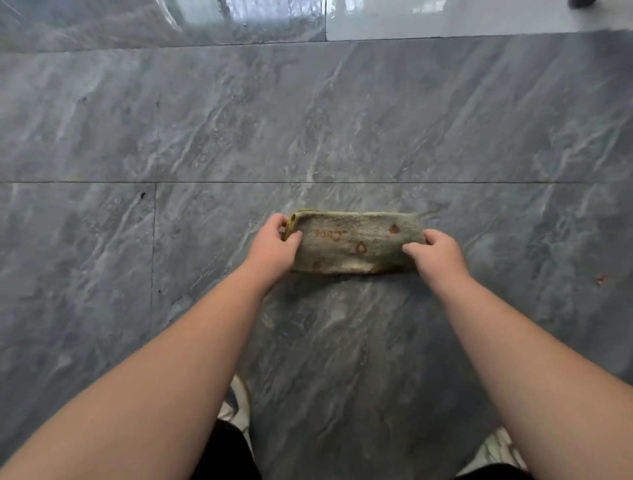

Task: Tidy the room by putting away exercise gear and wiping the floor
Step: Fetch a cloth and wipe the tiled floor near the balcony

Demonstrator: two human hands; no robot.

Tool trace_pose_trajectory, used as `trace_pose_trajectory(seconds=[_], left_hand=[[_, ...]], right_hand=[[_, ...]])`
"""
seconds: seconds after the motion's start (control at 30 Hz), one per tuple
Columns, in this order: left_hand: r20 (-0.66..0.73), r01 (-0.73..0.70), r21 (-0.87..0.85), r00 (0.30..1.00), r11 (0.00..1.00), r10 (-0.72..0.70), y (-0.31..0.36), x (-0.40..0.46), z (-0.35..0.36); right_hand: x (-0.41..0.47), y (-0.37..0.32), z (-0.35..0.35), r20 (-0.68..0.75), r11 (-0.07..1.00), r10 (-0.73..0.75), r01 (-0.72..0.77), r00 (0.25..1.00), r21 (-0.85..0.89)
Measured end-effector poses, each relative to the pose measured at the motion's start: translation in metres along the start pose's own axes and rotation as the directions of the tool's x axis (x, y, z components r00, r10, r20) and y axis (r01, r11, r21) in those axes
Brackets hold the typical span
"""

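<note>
A folded grey-beige cloth [356,244] with small rust-red prints and a yellow-green edge lies flat on the grey marble floor [239,130]. My left hand [274,245] pinches the cloth's left end between thumb and fingers. My right hand [436,255] grips its right end, fingers curled over the corner. Both arms reach straight down and forward from the bottom of the view. No exercise gear shows here.
Grout lines cross the floor at mid-height and near the top. A lighter, glossy tile [445,19] lies at the top right, and a dark object [582,2] pokes in at the top right corner. My white shoes [239,404] [496,448] stand below the cloth. A small red mark [600,279] sits at the right.
</note>
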State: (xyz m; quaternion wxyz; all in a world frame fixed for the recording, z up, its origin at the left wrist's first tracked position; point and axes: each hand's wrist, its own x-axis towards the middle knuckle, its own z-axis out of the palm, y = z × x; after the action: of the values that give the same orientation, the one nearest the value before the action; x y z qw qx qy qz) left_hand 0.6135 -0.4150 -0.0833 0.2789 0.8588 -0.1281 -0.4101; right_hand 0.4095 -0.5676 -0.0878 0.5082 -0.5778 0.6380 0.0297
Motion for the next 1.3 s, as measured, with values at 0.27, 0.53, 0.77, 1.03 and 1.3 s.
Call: trace_pose_trajectory(seconds=[0.27,0.53,0.77,1.03,1.3], left_hand=[[0.041,0.004,-0.346,0.999,0.938,0.011,0.082,-0.135,-0.086],[0.145,0.071,-0.504,0.989,0.861,0.004,0.259,-0.336,-0.233],[0.141,-0.030,-0.636,0.978,0.771,0.154,0.426,-0.514,-0.347],[0.234,-0.177,-0.671,0.871,0.720,0.431,0.526,-0.625,-0.355],[0.494,-0.267,-0.566,0.648,0.780,0.580,0.556,-0.694,-0.324]], right_hand=[[-0.146,-0.068,-0.095,0.082,0.959,-0.181,0.157,0.980,0.236],[-0.352,-0.214,-0.254,0.119,0.867,-0.078,0.008,0.990,0.498],[-0.547,-0.345,-0.398,0.025,0.865,-0.242,0.204,0.970,0.459],[-0.681,-0.423,-0.446,-0.265,0.846,-0.378,0.447,0.887,0.289],[-0.754,-0.401,-0.439,-0.479,0.797,-0.247,0.458,0.842,0.394]])
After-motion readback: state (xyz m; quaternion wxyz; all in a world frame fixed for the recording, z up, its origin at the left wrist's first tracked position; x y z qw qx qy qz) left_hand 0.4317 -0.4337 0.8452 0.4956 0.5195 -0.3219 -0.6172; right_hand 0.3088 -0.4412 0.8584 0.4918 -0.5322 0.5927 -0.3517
